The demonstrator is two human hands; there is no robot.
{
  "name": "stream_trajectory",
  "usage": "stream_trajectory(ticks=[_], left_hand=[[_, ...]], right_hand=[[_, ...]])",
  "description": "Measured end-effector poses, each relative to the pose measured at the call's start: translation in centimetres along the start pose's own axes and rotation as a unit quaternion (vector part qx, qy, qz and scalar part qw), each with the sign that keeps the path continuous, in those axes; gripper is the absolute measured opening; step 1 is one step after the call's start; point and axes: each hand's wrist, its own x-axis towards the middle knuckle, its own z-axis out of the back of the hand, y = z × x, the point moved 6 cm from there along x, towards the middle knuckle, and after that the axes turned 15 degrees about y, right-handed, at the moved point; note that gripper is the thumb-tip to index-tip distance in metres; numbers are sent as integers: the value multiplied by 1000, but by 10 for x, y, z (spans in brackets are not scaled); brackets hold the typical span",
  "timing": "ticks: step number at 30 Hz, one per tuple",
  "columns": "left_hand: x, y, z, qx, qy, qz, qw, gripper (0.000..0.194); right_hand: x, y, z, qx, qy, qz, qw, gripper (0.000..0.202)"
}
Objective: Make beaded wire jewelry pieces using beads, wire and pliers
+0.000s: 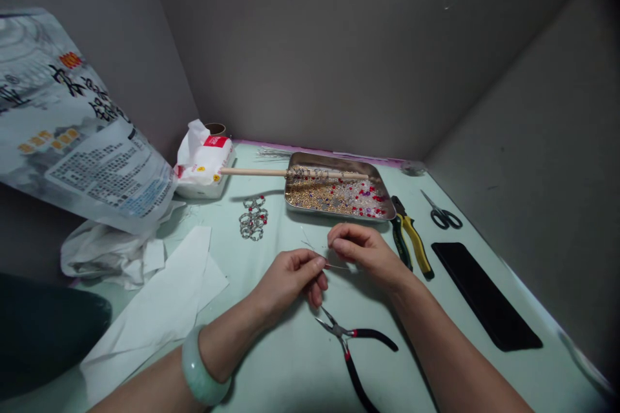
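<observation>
Pinching wire point(340, 266) with my left fingers point(314, 266), I'd hold steady — whether my right fingers point(345, 247) grasp any, I can't tell

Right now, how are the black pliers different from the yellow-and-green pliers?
The black pliers have handles spread wide apart; the yellow-and-green pliers have handles closer together. The black pliers have slim, pointed tips; the yellow-and-green pliers have a broader dark head. Both lie on the table.
</observation>
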Motion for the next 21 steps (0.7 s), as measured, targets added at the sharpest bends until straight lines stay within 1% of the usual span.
stream_trajectory(ticks=[2,5,7,9,11,13,15,18,21], left_hand=[[0,0,1,8,-14,0,1000,30],[-1,0,4,7,-41,-14,999,28],[-1,0,6,0,-53,-23,998,27],[-1,-1,8,1,-64,-30,998,26],[-2,-1,9,9,-71,-32,997,26],[-2,-2,10,18,-70,-32,997,25],[-2,-2,9,18,-66,-34,997,26],[-3,-2,9,13,-64,-37,997,28],[-4,-2,7,18,-69,-34,997,28]], right_hand=[[1,0,-1,-6,-3,-11,1000,14],[-2,-1,3,-36,-17,-54,998,15],[-7,0,6,-83,-8,-86,993,14],[-15,1,5,-138,17,-110,984,15],[-22,4,3,-186,25,-111,976,14],[-28,8,1,-222,3,-90,971,10],[-32,10,-3,-235,-30,-66,969,11],[-35,8,-7,-202,-81,-50,975,13],[-37,5,-7,-162,-128,-55,977,15]])
